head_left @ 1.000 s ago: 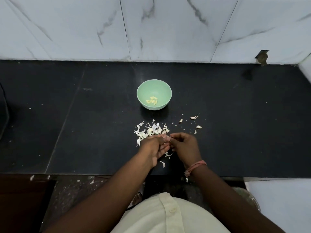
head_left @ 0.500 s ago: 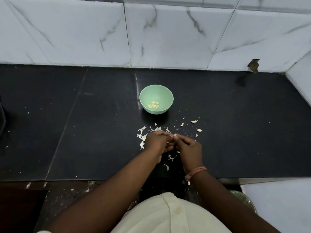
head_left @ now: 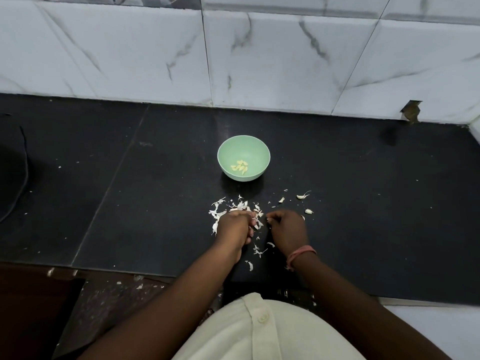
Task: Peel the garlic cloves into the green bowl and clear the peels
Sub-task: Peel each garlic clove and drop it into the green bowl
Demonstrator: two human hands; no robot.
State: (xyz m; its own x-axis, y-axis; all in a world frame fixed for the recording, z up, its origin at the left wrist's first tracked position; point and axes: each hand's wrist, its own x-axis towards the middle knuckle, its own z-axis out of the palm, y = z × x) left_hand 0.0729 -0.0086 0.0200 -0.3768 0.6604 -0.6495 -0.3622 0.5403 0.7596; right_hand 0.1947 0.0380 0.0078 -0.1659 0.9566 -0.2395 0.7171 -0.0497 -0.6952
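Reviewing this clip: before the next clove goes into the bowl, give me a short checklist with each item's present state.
1. Green bowl upright on the black counter, within reach beyond the hands: ok.
2. Peeled cloves lying in the bowl, room left for more: ok.
3. Clove fully peeled in the left hand: cannot tell, curled fingers hide what its grip holds.
4. Right hand free of peel: cannot tell, fingertips are curled and too small to read.
5. Unpeeled cloves left on the counter right of the hands: not ok, more to peel.
6. Peel pile cleared: not ok, scraps lie around both hands.
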